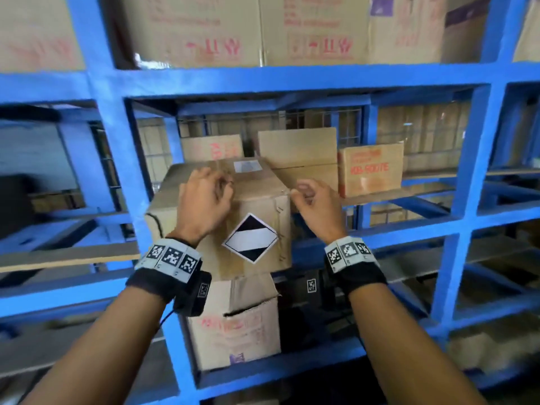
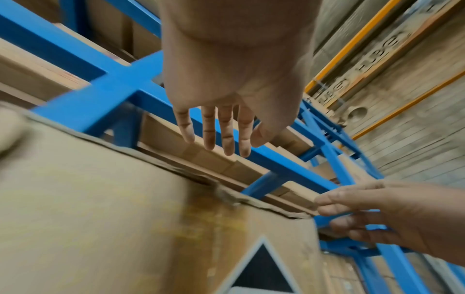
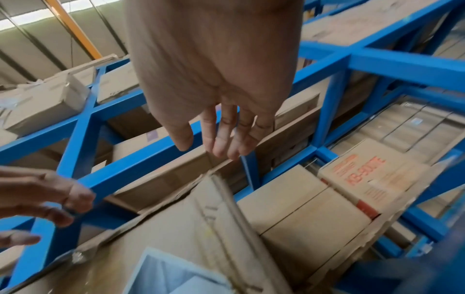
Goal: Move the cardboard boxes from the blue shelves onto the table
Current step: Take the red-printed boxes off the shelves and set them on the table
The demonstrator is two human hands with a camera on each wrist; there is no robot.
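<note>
blue shelves (image 1: 292,80) held a tilted cardboard box (image 1: 257,206) jutting from the middle bay; left hand (image 1: 204,200) hovered over it, right hand (image 1: 315,206) beside its corner, both loose-fingered, gripping nothing.

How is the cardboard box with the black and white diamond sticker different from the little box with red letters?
The diamond-sticker cardboard box looks bigger, sticks out past the blue shelf edge and sits turned. The small red-lettered cardboard box sits farther back. Both are brown.
</note>
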